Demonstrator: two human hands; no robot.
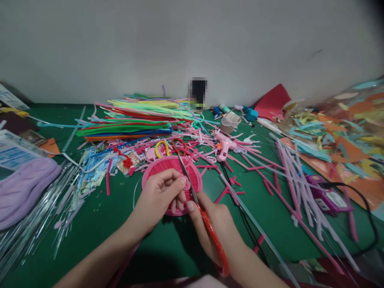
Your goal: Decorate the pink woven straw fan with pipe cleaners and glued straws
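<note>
My left hand (pixel 163 192) is closed, thumb against fingers, on a small pink piece (pixel 186 184); its exact kind is hard to make out. In my right hand (pixel 216 224) is a pair of scissors (pixel 206 222) with red handles. Their dark blades point away from me and pass just right of the pink piece, and they look close together. Beneath both hands lies a round pink ribbed basket or tray (pixel 196 172), partly covered by my fingers. Just beyond its rim are a yellow loop (pixel 162 149) and a red loop (pixel 179 146).
Bundled coloured pipe cleaners (pixel 129 128) lie at the back of the green table (pixel 105 248). A pink glue gun (pixel 223 146) sits right of centre. Lilac foam shapes (pixel 27 192) and clear strips are at left. A purple device (pixel 330 198) with a black cable and paper scraps (pixel 339 144) are at right.
</note>
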